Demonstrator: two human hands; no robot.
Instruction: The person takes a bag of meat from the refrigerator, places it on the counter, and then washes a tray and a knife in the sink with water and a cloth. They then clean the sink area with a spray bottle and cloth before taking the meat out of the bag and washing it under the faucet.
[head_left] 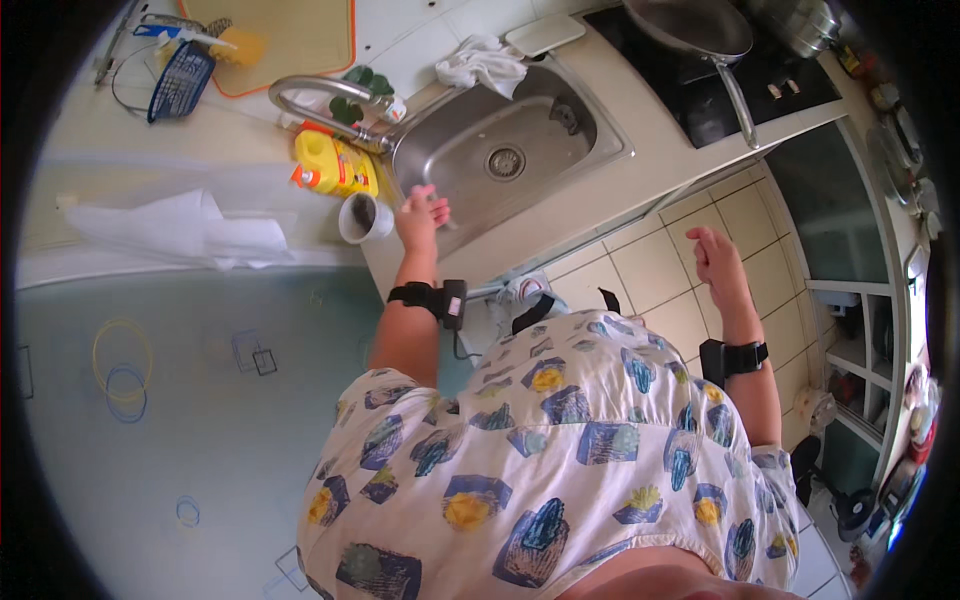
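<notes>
My left hand (421, 216) is over the near left rim of the steel sink (520, 170), fingers apart and loosely bent, with nothing visible in them. Just left of it stands a white cup (366, 218) with something dark inside. Behind the cup is a yellow bottle (336, 165) with an orange-red pump. The curved metal tap (330, 100) rises at the sink's left end. My right hand (718, 264) hangs above the tiled floor, away from the counter. Its fingers are half bent, with a gap between them, and it holds nothing that I can see.
A crumpled white cloth (482, 66) lies on the sink's back rim, beside a white lid (545, 36). A frying pan (695, 30) sits on the black stove at right. At left are a blue basket (181, 80), a yellow sponge (238, 46) and a cutting board (285, 40).
</notes>
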